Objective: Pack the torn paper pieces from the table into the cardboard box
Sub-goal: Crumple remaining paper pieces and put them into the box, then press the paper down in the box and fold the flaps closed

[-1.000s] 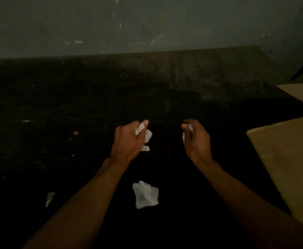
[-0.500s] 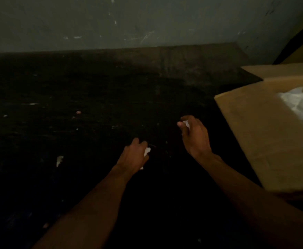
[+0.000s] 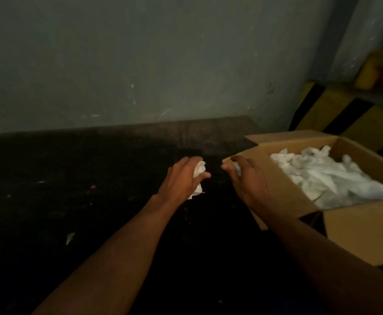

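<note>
Over the dark table (image 3: 72, 178), both hands are raised and each one carries paper. The left hand (image 3: 181, 180) has its fingers curled around a crumpled paper piece (image 3: 199, 171), with the thumb pressing it from below. The right hand (image 3: 250, 180) pinches a small paper piece (image 3: 237, 168) between the thumb and the bent fingers; most of this piece is hidden by the hand. The cardboard box (image 3: 363, 235) stands open to the right of both hands, and a heap of white paper (image 3: 329, 176) already lies inside it. The right hand is the nearer one, just at the box's left wall, so I think it needs only a short move to the right. The left hand must travel further the same way. One scrap (image 3: 70, 238) lies on the table, far to the left.
</note>
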Motion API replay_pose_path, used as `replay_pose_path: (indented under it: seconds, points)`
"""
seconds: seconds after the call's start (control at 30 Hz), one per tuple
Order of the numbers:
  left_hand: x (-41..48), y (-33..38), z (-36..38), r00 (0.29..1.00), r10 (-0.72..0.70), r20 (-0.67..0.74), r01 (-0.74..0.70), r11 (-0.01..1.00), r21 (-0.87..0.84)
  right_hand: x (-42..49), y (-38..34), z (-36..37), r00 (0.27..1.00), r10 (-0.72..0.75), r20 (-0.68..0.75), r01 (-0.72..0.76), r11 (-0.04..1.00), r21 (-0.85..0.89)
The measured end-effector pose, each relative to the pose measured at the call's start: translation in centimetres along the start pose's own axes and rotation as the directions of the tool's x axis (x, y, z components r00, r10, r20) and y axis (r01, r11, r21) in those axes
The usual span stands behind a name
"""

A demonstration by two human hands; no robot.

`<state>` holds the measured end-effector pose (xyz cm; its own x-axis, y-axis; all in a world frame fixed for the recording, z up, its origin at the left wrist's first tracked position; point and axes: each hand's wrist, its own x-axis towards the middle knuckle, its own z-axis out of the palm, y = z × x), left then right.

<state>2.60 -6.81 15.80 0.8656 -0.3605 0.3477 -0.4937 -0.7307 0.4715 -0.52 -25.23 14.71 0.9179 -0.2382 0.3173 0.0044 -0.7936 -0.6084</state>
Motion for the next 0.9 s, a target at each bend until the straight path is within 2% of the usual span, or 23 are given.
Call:
replay_pose_path:
  seconds: [0.1, 0.27, 0.47, 0.6, 0.77, 0.83, 0.9]
  points:
    - [1.9, 3.4, -0.1, 0.993, 0.078, -0.083, -0.076, 0.997, 0.029, 0.9, 1.4, -4.0, 0.997, -0.026, -0.071, 0.024, 0.999, -0.036]
    - [5.4, 10.5, 1.8, 0.97, 0.211, -0.122, -0.206, 0.977, 0.048, 2.6, 5.8, -10.3, 0.988, -0.089, -0.129, 0.078, 0.993, -0.083]
    - [10.2, 19.7, 9.5, 0.95, 0.254, -0.183, -0.255, 0.967, 0.021, 5.3, 16.7, -18.3, 0.979, -0.135, -0.153, 0.109, 0.98, -0.167]
    - [12.3, 25.5, 17.0, 0.965, 0.19, -0.184, -0.194, 0.981, -0.003, 7.2, 25.5, -23.1, 0.977, -0.162, -0.135, 0.131, 0.968, -0.213]
    - [13.0, 29.6, 23.2, 0.989, -0.002, -0.145, -0.006, 0.999, -0.053, 8.5, 31.4, -26.1, 0.973, -0.209, -0.092, 0.194, 0.97, -0.148]
    - [12.8, 30.2, 24.8, 0.995, -0.084, -0.045, 0.082, 0.995, -0.052, 9.0, 32.8, -25.9, 0.971, -0.236, -0.024, 0.233, 0.968, -0.095]
    - [12.5, 30.3, 25.9, 0.977, -0.154, 0.151, 0.153, 0.988, 0.02, 9.2, 34.1, -24.9, 0.956, -0.237, 0.175, 0.245, 0.969, -0.028]
